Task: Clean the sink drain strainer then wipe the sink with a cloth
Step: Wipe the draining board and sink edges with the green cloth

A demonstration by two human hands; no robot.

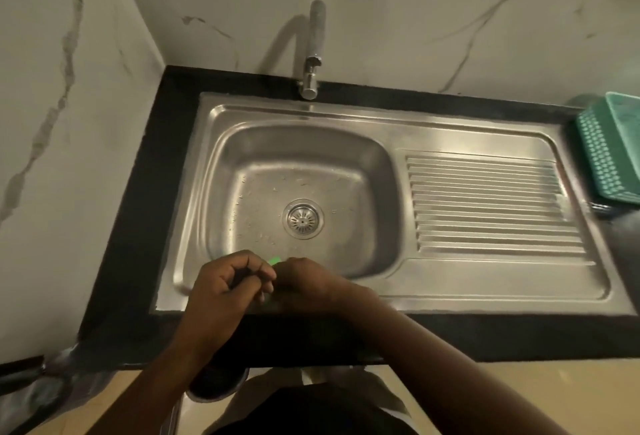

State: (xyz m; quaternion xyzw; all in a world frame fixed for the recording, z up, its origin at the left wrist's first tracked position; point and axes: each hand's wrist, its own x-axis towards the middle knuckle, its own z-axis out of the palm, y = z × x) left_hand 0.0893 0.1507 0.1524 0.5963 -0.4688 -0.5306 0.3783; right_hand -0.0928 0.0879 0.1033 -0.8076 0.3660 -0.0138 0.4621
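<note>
The scene is dim, with a flat greenish-grey cast. Light falls from above and to the right: the tap (314,50) throws a soft, wide shadow onto the wall to its left. The steel sink (450,122) shows dull streaky sheen rather than hard glare, brightest on the ribbed drainer right of the tap. The picture is soft and smeared throughout. Wide-angle bending curves the table (138,192) edges, and the basket (609,150) far right of the tap blurs.
</note>
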